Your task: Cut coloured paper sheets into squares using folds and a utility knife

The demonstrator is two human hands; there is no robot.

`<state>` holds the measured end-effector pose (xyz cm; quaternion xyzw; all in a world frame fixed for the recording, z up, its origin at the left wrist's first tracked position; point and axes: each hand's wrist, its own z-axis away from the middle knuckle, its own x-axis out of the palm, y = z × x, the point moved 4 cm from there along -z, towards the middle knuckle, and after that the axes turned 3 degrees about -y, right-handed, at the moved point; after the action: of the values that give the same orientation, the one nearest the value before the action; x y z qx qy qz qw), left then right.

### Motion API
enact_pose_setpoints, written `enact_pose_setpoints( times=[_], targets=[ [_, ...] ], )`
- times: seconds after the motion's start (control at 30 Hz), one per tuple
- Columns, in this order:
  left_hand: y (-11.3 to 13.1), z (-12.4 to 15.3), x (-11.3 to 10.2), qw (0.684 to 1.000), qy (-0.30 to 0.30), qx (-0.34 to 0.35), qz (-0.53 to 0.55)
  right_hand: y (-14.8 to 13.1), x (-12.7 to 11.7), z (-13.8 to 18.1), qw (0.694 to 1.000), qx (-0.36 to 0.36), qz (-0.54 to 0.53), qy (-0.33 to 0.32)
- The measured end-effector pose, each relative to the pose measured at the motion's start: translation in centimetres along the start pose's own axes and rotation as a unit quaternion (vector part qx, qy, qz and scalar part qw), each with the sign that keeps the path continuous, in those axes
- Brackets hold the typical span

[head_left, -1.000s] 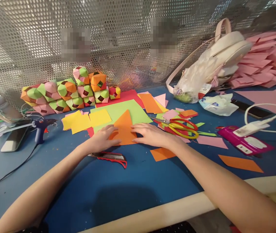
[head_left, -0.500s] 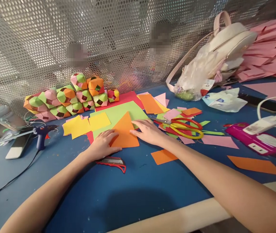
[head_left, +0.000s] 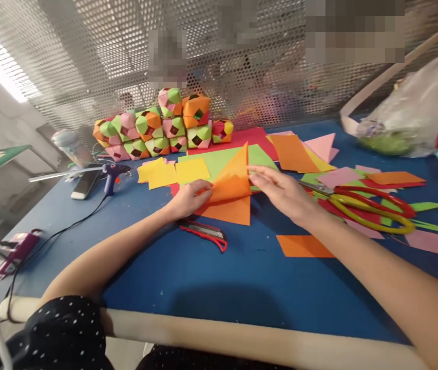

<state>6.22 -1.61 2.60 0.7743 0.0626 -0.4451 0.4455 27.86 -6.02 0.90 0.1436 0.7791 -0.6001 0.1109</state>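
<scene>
An orange paper sheet (head_left: pixel 231 198) lies folded on the blue table (head_left: pixel 242 277), one flap lifted off the rest. My left hand (head_left: pixel 190 198) pinches the lifted flap at its left corner. My right hand (head_left: pixel 282 192) touches the flap's right edge with its fingers stretched out and apart. A red utility knife (head_left: pixel 205 234) lies just in front of my left hand. Under the orange sheet sit a green sheet (head_left: pixel 219 159) and yellow squares (head_left: pixel 174 172).
Stacked paper cubes (head_left: pixel 160 126) stand at the back by the perforated metal wall. Red-and-yellow scissors (head_left: pixel 373 205) lie right amid coloured scraps. A glue gun (head_left: pixel 111 174), phone (head_left: pixel 83 187) and cup (head_left: pixel 68 146) sit left. A plastic bag (head_left: pixel 411 118) is far right.
The orange paper lay flat under both hands; now my left hand has lifted one flap upward. The view has swung left and closer.
</scene>
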Motion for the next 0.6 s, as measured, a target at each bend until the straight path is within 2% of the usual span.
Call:
enact_pose_setpoints(
  times=[0.17,0.37,0.43,0.6],
  targets=[
    [-0.1,0.7,-0.3,0.996,0.071,-0.043,0.031,1.1,-0.2,0.1,1.000,0.018,-0.014,0.017],
    [0.5,1.5,-0.4,0.987,0.147,-0.035,0.044,1.2,0.1,0.5,1.000,0.027,-0.009,0.009],
    [1.0,1.8,-0.3,0.985,0.165,-0.015,0.039,0.9,0.1,0.7,0.999,0.033,0.015,0.021],
    [2.4,2.3,0.3,0.978,0.186,0.096,-0.018,0.5,0.3,0.9,0.998,0.024,0.044,0.034]
  ],
)
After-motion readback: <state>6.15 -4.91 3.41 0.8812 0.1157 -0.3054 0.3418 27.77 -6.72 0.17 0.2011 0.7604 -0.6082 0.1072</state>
